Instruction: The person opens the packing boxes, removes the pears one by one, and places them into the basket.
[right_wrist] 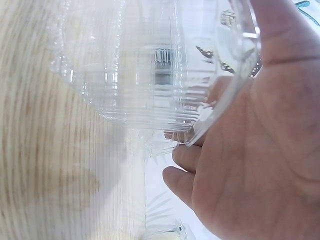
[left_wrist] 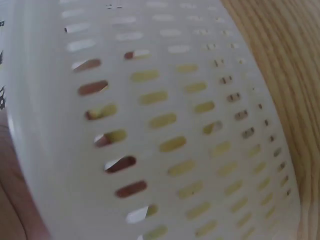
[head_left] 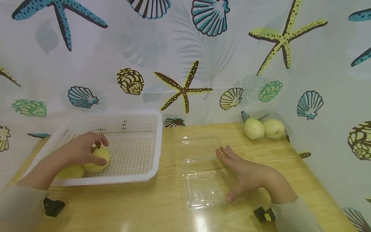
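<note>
Inside the white slotted basket [head_left: 157, 145], my left hand [head_left: 79, 149] holds a yellow pear [head_left: 99, 158], fingers over its top and thumb along its near side. Another yellow pear [head_left: 71, 171] lies beside it, partly under my wrist. In the left wrist view the basket's wall [left_wrist: 150, 150] hides most of the hand; yellow fruit shows through its slots. A clear plastic container [head_left: 200, 185] lies open on the table. My right hand [head_left: 246, 172], fingers extended and thumb apart, is at the container's right side; the right wrist view shows the palm [right_wrist: 255, 150] alongside its clear wall.
Two yellow pears [head_left: 254, 129] sit at the back right of the wooden table [head_left: 139, 206], with clear plastic around them. A shell-and-starfish patterned cloth [head_left: 185, 48] hangs behind the table and along its right side.
</note>
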The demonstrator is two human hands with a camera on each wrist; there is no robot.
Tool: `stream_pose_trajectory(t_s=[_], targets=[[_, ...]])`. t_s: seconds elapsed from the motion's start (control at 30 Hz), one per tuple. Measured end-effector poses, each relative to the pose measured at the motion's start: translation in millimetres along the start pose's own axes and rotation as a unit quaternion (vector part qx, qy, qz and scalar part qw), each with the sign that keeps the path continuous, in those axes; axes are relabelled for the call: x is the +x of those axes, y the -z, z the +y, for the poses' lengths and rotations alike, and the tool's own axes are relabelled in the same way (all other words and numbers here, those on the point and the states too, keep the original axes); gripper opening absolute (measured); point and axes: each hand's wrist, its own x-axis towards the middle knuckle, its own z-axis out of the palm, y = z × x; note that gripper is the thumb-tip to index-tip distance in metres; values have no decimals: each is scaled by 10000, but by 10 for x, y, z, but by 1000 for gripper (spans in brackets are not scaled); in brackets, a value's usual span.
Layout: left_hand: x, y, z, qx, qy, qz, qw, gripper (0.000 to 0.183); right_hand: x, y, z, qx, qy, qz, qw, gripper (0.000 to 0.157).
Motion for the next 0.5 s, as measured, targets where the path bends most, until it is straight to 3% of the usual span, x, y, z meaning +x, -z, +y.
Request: stream_pose_trajectory(t_s=[0.23, 0.33, 0.5], targets=[[-77, 33, -39, -143, -377, -374, 9985, 42, -9, 4, 3, 29, 80, 1, 10000, 140], [-92, 40, -38, -249, -374, -476, 9979, 43, -9, 5, 8, 28, 118, 8, 9999, 141], [-120, 45, -15, -518, -359, -927, 9937, 44, -7, 6, 17, 1, 122, 18, 9999, 141]])
